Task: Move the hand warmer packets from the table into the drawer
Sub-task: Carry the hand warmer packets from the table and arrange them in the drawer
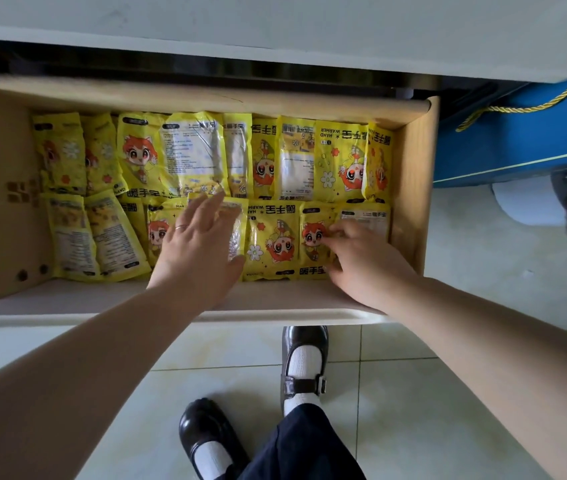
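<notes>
1. Below us, pale glossy floor tiles (396,410) lie under the open light wooden drawer (413,202), beneath a white tabletop (275,22).
2. Yellow plastic hand warmer packets (340,157) fill the drawer in two rows.
3. Our left hand (199,244) lies spread flat on the front row; our right hand (361,258) pinches a packet at the right end.
4. A blue gift bag (517,140) stands just beside the drawer.

Bright, even daylight; glare on the glossy packets (192,150), wide-angle bending and blur at the edges.
</notes>
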`<state>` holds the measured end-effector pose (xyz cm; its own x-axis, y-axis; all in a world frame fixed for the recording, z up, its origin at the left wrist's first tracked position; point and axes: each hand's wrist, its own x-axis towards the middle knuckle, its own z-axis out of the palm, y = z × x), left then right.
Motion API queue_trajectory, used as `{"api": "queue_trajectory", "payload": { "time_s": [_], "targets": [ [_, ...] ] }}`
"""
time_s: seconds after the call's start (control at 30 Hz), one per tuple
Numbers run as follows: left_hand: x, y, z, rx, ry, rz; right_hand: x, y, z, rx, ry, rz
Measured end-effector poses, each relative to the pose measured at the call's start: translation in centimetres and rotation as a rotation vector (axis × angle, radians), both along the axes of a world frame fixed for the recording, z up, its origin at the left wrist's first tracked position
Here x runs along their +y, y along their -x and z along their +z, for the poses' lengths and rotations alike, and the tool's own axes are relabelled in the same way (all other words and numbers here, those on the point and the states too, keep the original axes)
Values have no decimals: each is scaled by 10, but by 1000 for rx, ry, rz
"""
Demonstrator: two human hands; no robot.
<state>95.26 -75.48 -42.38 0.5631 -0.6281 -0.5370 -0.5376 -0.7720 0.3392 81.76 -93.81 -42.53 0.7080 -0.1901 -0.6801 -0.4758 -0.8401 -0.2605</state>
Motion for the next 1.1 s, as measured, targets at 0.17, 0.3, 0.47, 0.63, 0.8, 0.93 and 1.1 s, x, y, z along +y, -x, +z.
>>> {"api": "queue_trajectory", "payload": {
  "time_s": [0.17, 0.3, 0.47, 0.63, 0.8, 0.93, 1.1],
  "targets": [
    [3, 6, -13, 100, -85, -50, -4, 6, 0, 109, 48, 14],
    [3, 5, -11, 107, -56, -42, -6, 5, 3, 149, 23, -9],
    [5, 6, 3, 155, -17, 74, 0, 1, 16, 141, -73, -185],
    [22, -1, 34, 262, -12, 272, 14, -11, 48, 83, -138, -285],
    [46, -7, 75, 384, 101, 574, 36, -30, 95, 20, -190, -338],
    [69, -4, 117, 380, 180, 713, 60, -43, 138, -21, -170, -322],
    [115, 3, 184, 352, 273, 829, 105, -53, 197, -107, -193, -286]
  ]
}}
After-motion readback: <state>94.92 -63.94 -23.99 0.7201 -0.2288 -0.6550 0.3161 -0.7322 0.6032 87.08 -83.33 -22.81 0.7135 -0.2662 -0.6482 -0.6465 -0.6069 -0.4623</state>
